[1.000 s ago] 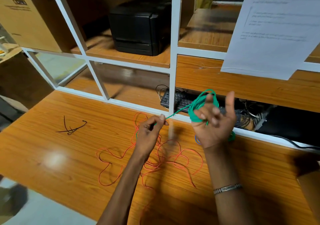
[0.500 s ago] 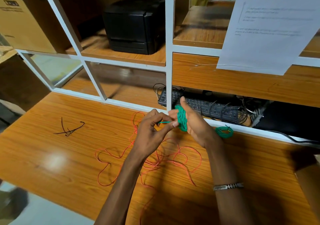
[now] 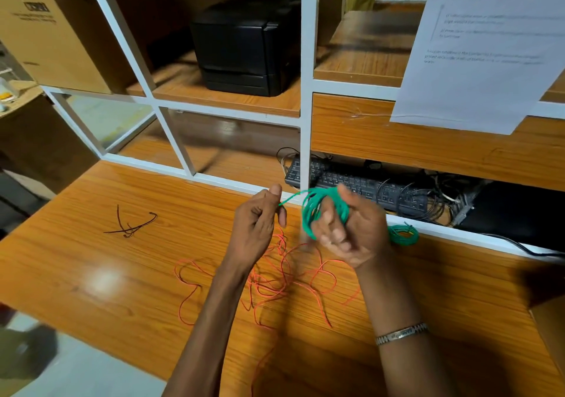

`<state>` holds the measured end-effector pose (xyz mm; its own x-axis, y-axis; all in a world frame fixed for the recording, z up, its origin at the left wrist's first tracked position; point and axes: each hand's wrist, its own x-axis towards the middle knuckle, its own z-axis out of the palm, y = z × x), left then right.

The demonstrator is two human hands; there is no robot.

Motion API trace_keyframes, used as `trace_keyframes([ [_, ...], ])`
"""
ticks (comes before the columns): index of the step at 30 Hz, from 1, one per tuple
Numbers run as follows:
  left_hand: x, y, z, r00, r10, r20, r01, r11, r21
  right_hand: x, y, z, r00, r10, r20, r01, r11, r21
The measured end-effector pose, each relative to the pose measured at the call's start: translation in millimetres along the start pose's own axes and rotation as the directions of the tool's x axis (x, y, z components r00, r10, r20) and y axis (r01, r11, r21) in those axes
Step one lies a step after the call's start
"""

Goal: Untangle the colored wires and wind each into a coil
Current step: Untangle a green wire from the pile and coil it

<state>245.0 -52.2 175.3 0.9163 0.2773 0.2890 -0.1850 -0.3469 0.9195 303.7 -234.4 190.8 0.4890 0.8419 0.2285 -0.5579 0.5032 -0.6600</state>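
A green wire [image 3: 318, 207] is wound in loops around the fingers of my right hand [image 3: 351, 231], held above the wooden desk [image 3: 91, 274]. Its free end runs left to my left hand [image 3: 260, 222], which pinches it between thumb and forefinger. Under both hands a long red wire [image 3: 275, 277] lies loose and tangled on the desk. A finished green coil [image 3: 403, 234] rests on the desk just right of my right hand. Far to the left lies a short black wire [image 3: 131, 225].
A white-framed shelf unit [image 3: 307, 91] rises along the desk's back edge. It holds a black printer [image 3: 244, 51], a black keyboard [image 3: 360, 185] with cables, and a cardboard box [image 3: 39, 29]. A printed sheet [image 3: 483, 48] hangs at upper right. The desk's front edge is near left.
My right hand has turned and the green loops have spread wider around its fingers. My left hand has drawn apart to the left, with the short green tail stretched between the hands.
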Motion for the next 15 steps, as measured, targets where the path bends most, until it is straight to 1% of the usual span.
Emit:
trace_keyframes([
  [1,-2,-2,1,1.000,0.000,0.011,0.000,1.000,0.021,1,-3,3,0.994,-0.105,-0.022,0.107,0.990,0.092],
  [2,-5,-3,2,1.000,0.004,0.023,-0.005,1.000,0.025,3,-7,6,0.979,-0.180,-0.096,0.194,0.969,0.152],
  [4,-10,-3,5,1.000,0.007,0.030,-0.007,1.000,0.013,3,-13,11,0.924,-0.265,-0.277,0.322,0.928,0.189],
  [5,-11,-1,7,1.000,0.008,0.029,-0.008,1.000,0.011,3,-15,11,0.900,-0.293,-0.322,0.375,0.898,0.231],
  [8,-10,-1,18,0.997,0.035,0.062,-0.038,0.998,0.052,2,-17,13,0.878,-0.346,-0.331,0.468,0.762,0.447],
  [10,-14,-2,26,0.992,0.048,0.120,-0.060,0.993,0.100,2,-23,16,0.844,-0.370,-0.388,0.528,0.695,0.487],
  [11,-17,-4,29,0.985,0.068,0.157,-0.093,0.983,0.160,2,-26,17,0.825,-0.387,-0.412,0.555,0.690,0.465],
  [13,-22,-2,31,0.959,0.150,0.240,-0.222,0.925,0.309,1,-30,11,0.781,-0.404,-0.476,0.584,0.742,0.329],
  [15,-21,8,30,0.932,0.216,0.291,-0.314,0.881,0.352,2,-33,4,0.716,-0.415,-0.561,0.534,0.843,0.058],
])
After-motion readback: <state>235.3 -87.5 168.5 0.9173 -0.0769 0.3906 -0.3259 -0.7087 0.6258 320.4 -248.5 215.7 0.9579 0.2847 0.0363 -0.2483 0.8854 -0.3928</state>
